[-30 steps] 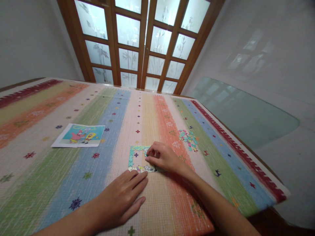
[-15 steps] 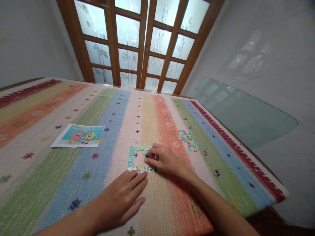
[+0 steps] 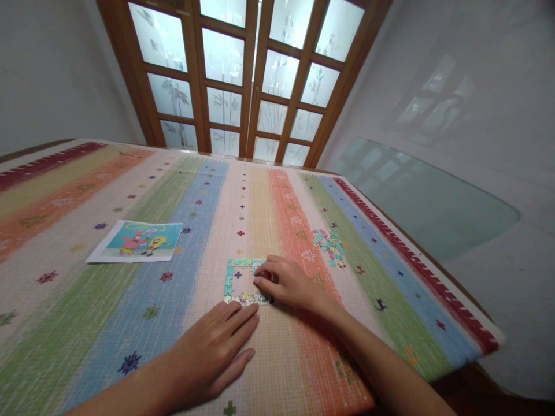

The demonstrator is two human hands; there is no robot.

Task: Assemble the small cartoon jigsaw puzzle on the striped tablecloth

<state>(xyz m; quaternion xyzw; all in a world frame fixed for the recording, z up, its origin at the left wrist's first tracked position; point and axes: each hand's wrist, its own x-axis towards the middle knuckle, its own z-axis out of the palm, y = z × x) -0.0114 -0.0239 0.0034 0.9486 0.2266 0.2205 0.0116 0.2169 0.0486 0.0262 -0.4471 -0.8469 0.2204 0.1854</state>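
A partly joined jigsaw puzzle (image 3: pixel 229 282) lies flat on the striped tablecloth, its teal border pieces framing a gap where the cloth shows through. My right hand (image 3: pixel 288 283) reaches over its right side, thumb and forefinger pinched on a small puzzle piece (image 3: pixel 255 277) that is mostly hidden by the fingers. Part of the puzzle's right edge is covered by this hand. My left hand (image 3: pixel 221 344) rests palm down with fingers stretched out, the fingertips at the puzzle's near edge.
To the right is a loose heap of puzzle pieces (image 3: pixel 330 247). A printed cartoon picture (image 3: pixel 143 241) lies on the left of the tablecloth (image 3: pixel 277 346). Beyond the table's far edge stand wooden doors (image 3: pixel 251 86) with frosted panes; a pale wall (image 3: pixel 477 115) is on the right.
The view has shifted very slightly. Both hands stay at the puzzle in nearly the same pose, and the pieces and picture keep their places.
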